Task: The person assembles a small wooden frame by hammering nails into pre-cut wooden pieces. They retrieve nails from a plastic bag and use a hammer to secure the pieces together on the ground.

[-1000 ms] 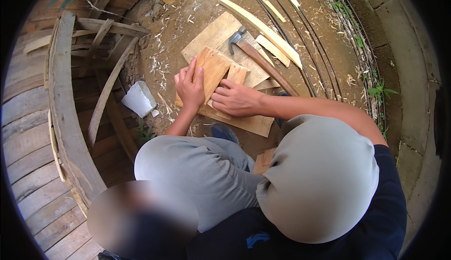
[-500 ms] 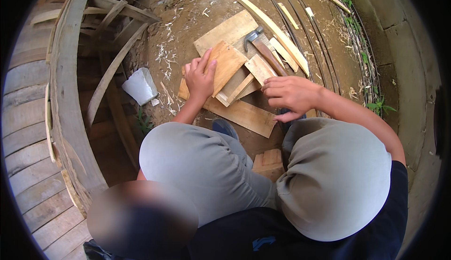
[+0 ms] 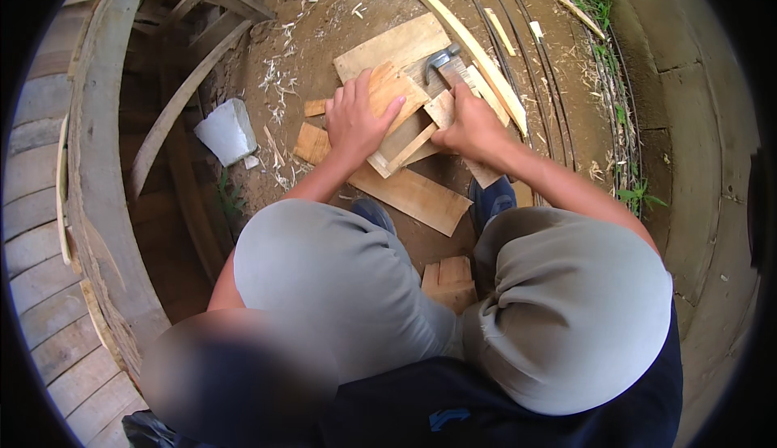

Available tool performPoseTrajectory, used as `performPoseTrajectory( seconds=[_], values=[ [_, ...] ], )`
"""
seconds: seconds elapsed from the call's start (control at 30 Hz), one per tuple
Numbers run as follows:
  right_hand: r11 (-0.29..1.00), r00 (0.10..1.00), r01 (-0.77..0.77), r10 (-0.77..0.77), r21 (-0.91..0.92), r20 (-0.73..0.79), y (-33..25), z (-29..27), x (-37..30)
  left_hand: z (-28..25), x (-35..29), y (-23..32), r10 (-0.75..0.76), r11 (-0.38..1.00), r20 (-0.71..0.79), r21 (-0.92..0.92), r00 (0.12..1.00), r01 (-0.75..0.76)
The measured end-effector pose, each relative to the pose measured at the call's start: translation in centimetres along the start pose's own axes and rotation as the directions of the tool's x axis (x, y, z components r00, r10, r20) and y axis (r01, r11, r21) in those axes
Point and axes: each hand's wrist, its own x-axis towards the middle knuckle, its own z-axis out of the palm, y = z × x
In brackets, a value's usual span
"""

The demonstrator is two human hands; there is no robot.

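Note:
My left hand grips the left side of an orange-brown wooden board, its thumb stretched across the top face. This board lies tilted over a small wooden frame of slats. Just to the right, my right hand closes round a short pale wooden board, thumb on the near edge and fingers on the far one. The hand hides most of that piece. A claw hammer lies directly beyond, head pointing away from me, its handle largely covered by my right hand.
Under the pile are a wide pale board and a longer plank. Pale strips and black rods lie to the right. At the left are a white stone-like block and a timber structure. Wood blocks sit between my legs.
My right hand has moved up and left, from hovering over the short board to closing on it. My left hand has slid further over its board. The hammer has stayed in place.

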Motion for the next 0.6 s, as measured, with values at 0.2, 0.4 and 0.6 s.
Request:
performPoseTrajectory(
  seconds=[0.2, 0.4, 0.6],
  values=[
    [0.997, 0.993, -0.072, 0.072, -0.003, 0.092, 0.9, 0.1, 1.7, 0.4, 0.4, 0.1, 0.012, 0.999, 0.025, 0.031, 1.0, -0.013],
    [0.934, 0.919, -0.291, 0.212, 0.208, 0.334, -0.8, -1.3, 2.4, 0.7, 0.2, 0.0, 0.01, 0.999, 0.043, 0.043, 0.999, -0.011],
    [0.997, 0.981, -0.059, 0.066, -0.044, 0.181, -1.0, -0.7, 1.8, 0.6, 0.0, -0.6, -0.009, 0.997, 0.03, 0.081, 1.0, 0.006]
  ],
)
